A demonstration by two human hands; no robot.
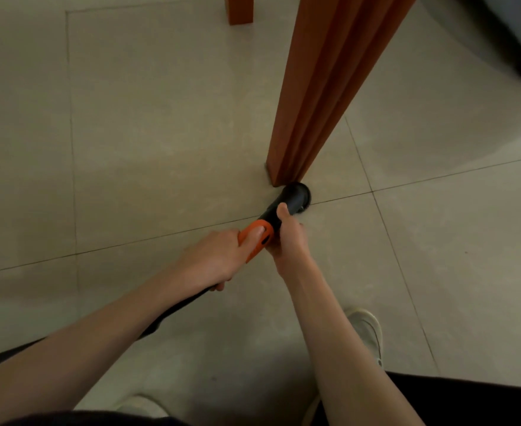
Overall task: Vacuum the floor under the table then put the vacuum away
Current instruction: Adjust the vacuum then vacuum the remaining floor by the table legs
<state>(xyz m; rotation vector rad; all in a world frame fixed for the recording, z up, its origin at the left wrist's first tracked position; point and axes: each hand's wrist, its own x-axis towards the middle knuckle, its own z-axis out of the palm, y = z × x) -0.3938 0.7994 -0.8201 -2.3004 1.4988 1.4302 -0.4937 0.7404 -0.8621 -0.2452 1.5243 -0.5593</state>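
Vacuuming step: in the head view, the floor-cleaning part of the task looks to be in hand, not the putting away.
Vacuum (260, 233): orange-and-black body, held low and angled toward the floor (148, 118).
Nozzle (296, 195): round black mouth, down at the tiles and right against the foot of the near worktop leg (320, 103).
Left hand (219, 256): wrapped round the orange rear of the body, thumb lying on top.
Right hand (286, 235): clamped on the black neck just behind the nozzle, steering it.
Hose (179, 309): dark, trailing back under the left forearm.
Far leg (240, 9): well apart, at the top edge.
Shoe (368, 330): pale, beside the right forearm.
Next move, as a judgement: sweep the nozzle round the leg's base and on toward the far leg, keeping the mouth flat to the tiles and the hose free of the leg.
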